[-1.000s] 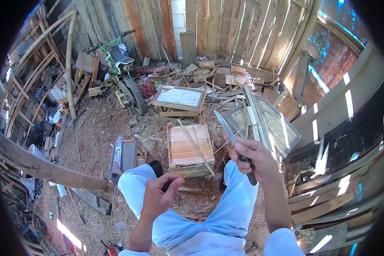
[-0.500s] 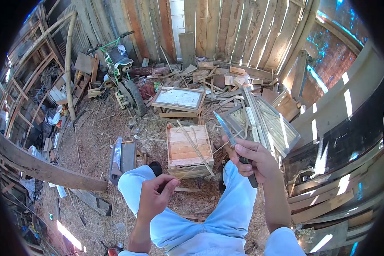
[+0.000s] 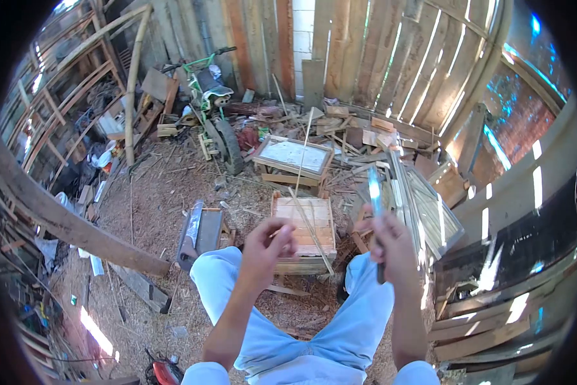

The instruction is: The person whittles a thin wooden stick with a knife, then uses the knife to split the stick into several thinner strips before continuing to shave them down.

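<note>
A thin wooden strip (image 3: 304,144) rises from the pinched fingers of my left hand (image 3: 266,247), its upper part standing over the white-topped frame. My right hand (image 3: 391,244), blurred by motion, is closed round the handle of a knife (image 3: 374,189) whose bright blade points up. Between and beyond the hands sits a wooden box (image 3: 320,221) with slats on top; a loose stick (image 3: 311,228) lies across it. The two hands are apart, above my knees.
A machete (image 3: 192,231) rests on a dark-topped low stool (image 3: 209,232) at the left. Farther back are a white-topped frame (image 3: 295,154), a small motorbike (image 3: 215,109) and scrap wood (image 3: 346,125). Long boards and a slatted panel (image 3: 436,215) lie at the right.
The view has shifted, so the surroundings sit farther right and lower. My left hand has risen, and the strip now stands upright. The knife has turned more upright in my right hand.
</note>
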### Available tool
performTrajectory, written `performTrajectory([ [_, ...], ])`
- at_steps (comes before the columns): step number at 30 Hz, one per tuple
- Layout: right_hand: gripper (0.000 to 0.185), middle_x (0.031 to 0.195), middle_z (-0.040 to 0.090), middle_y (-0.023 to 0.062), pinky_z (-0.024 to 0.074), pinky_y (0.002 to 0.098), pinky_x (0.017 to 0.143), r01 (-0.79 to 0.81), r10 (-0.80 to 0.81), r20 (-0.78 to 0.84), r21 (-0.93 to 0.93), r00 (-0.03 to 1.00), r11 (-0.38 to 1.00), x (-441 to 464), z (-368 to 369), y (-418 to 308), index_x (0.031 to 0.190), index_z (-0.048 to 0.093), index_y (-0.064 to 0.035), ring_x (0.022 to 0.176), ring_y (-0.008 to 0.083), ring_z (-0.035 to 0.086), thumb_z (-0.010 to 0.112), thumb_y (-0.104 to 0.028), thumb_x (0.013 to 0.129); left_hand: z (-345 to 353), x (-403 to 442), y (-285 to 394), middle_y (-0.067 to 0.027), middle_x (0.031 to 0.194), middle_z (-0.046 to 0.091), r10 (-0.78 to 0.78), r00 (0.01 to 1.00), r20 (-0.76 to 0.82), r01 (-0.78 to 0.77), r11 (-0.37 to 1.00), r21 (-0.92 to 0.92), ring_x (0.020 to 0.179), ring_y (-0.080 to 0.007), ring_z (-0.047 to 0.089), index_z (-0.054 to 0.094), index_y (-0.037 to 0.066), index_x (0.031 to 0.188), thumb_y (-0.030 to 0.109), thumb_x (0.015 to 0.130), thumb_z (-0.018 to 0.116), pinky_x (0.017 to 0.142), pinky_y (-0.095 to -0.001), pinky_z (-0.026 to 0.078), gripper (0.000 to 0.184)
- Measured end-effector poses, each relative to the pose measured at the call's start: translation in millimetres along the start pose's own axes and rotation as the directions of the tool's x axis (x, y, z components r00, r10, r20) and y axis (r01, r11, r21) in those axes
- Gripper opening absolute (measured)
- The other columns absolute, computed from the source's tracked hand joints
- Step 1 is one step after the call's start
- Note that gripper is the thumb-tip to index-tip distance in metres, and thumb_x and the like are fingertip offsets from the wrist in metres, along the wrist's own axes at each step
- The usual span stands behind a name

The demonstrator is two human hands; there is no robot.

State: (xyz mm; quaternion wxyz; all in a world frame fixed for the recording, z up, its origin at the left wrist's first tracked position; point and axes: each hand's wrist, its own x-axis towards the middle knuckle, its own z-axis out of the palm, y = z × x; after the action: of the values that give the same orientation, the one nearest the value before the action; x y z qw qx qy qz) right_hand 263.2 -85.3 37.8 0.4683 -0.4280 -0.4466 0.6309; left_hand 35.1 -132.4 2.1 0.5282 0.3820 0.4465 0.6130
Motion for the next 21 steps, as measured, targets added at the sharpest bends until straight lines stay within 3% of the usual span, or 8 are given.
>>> performTrajectory([
  [1, 0.028, 0.086, 0.063, 0.0038, 0.0297, 0.0165, 0.039, 0.062, -0.061, 0.015, -0.153, 0.998, 0.986, 0.7, 10.5, 16.1, 0.12, 0.057, -0.0056, 0.047, 0.0012, 0.039, 0.052, -0.018, 0.095, 7.3, 8.3, -6.3, -0.0024, 0.08, 0.057, 0.054, 0.998, 0.017, -0.053, 0.996, -0.068, 0.072, -0.0086, 0.055, 0.056, 0.0, 0.1, 0.012, 0.094, 0.056, 0.06, -0.0239, 0.045, 0.013],
  [2, 0.026, 0.09, 0.064, 0.0035, 0.0388, 0.0197, 0.047, -0.005, 0.019, 0.048, -0.264, 0.999, 0.964, -3.9, 16.2, 22.7, 0.114, 0.06, -0.0031, 0.054, 0.0038, 0.048, 0.055, -0.018, 0.094, 13.4, 12.5, -10.6, -0.0024, 0.08, 0.057, 0.067, 0.998, 0.007, -0.067, 0.995, -0.067, 0.072, -0.0086, 0.055, 0.056, 0.0, 0.1, 0.012, 0.094, 0.056, 0.06, -0.0239, 0.045, 0.013],
  [4, 0.022, 0.089, 0.065, 0.0031, 0.0453, 0.023, 0.061, 0.185, -0.164, 0.087, -0.396, 0.983, 0.9, -3.6, 29.5, 44.5, 0.108, 0.062, -0.0007, 0.067, 0.008, 0.057, 0.058, -0.016, 0.092, 23.7, 18.6, -15.8, -0.002, 0.078, 0.057, 0.17, 0.985, 0.038, -0.171, 0.984, 0.056, 0.076, -0.0089, 0.055, 0.056, 0.0, 0.099, 0.012, 0.094, 0.056, 0.067, -0.0242, 0.046, 0.013],
  [5, 0.022, 0.089, 0.065, 0.0031, 0.0453, 0.023, 0.061, 0.19, -0.165, 0.098, -0.393, 0.982, 0.9, -6.3, 34.2, 46.6, 0.108, 0.062, -0.0007, 0.067, 0.008, 0.057, 0.058, -0.016, 0.092, 26.9, 18.4, -15.4, -0.0018, 0.078, 0.057, 0.158, 0.987, 0.032, -0.159, 0.986, 0.039, 0.074, -0.0089, 0.055, 0.055, 0.0, 0.099, 0.012, 0.094, 0.056, 0.069, -0.024, 0.046, 0.013],
  [7, 0.021, 0.084, 0.067, 0.0042, 0.0463, 0.0245, 0.073, 0.11, -0.079, 0.099, -0.378, 0.992, 0.919, -11.2, 42.6, 47.6, 0.104, 0.062, 0.001, 0.079, 0.0103, 0.061, 0.061, -0.014, 0.09, 26.9, 19.7, -16.0, -0.002, 0.079, 0.057, 0.168, 0.986, 0.018, -0.168, 0.986, 0.021, 0.074, -0.0089, 0.055, 0.054, 0.001, 0.099, 0.012, 0.094, 0.056, 0.069, -0.024, 0.046, 0.013],
  [14, 0.014, 0.077, 0.067, 0.0047, 0.0475, 0.0244, 0.071, 0.01, 0.044, 0.156, -0.328, 0.987, 0.945, -17.9, 48.9, 57.6, 0.094, 0.064, 0.0025, 0.074, 0.0092, 0.062, 0.061, -0.009, 0.088, 13.0, 28.2, -11.3, -0.0033, 0.08, 0.058, 0.192, 0.979, -0.061, -0.191, 0.981, 0.024, 0.072, -0.0097, 0.056, 0.054, 0.001, 0.1, 0.007, 0.091, 0.056, 0.067, -0.024, 0.047, 0.01],
  [21, 0.011, 0.074, 0.067, 0.0062, 0.0481, 0.0258, 0.069, 0.116, -0.007, 0.24, -0.441, 0.971, 0.89, -18.9, 35.6, 58.7, 0.088, 0.065, 0.002, 0.072, 0.0105, 0.062, 0.06, -0.008, 0.088, -27.9, 58.6, 50.4, -0.0036, 0.08, 0.059, 0.366, 0.93, -0.036, -0.367, 0.929, -0.043, 0.071, -0.01, 0.058, 0.054, 0.002, 0.097, 0.005, 0.091, 0.057, 0.069, -0.0243, 0.049, 0.008],
])
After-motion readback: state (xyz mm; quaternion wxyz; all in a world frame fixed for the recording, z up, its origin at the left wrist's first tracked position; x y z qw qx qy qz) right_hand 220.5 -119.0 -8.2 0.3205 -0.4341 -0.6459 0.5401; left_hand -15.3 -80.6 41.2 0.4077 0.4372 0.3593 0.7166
